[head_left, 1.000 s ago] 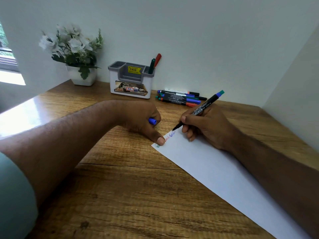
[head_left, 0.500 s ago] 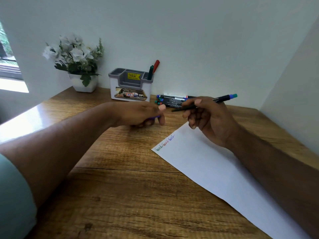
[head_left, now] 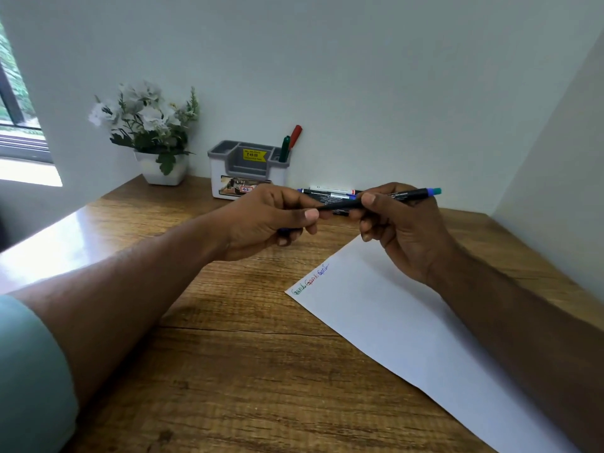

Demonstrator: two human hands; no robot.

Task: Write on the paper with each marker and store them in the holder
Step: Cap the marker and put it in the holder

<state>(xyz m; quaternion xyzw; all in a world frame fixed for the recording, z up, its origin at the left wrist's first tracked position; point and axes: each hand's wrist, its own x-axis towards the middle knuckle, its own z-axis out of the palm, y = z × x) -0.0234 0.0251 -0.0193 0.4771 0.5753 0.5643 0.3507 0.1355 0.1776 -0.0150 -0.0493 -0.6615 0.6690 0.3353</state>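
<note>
My right hand (head_left: 397,230) grips a black marker (head_left: 402,196) with a blue-green end, held level above the desk. My left hand (head_left: 271,217) pinches the marker's tip end, with a blue cap (head_left: 283,230) tucked under its fingers. Both hands hover past the top corner of the white paper (head_left: 408,325), which carries green, red and blue writing (head_left: 310,282). The grey and white holder (head_left: 248,168) stands against the wall with a green marker (head_left: 285,148) and a red marker (head_left: 295,136) in its right slot. Several loose markers (head_left: 330,193) lie behind my hands.
A white pot of white flowers (head_left: 153,138) stands left of the holder on the wooden desk (head_left: 228,371). Walls close the desk at the back and on the right. A window (head_left: 16,119) shows at the far left.
My right hand lifted the marker off the paper and turned it level. My left hand left the paper's corner and rose to meet the marker's tip.
</note>
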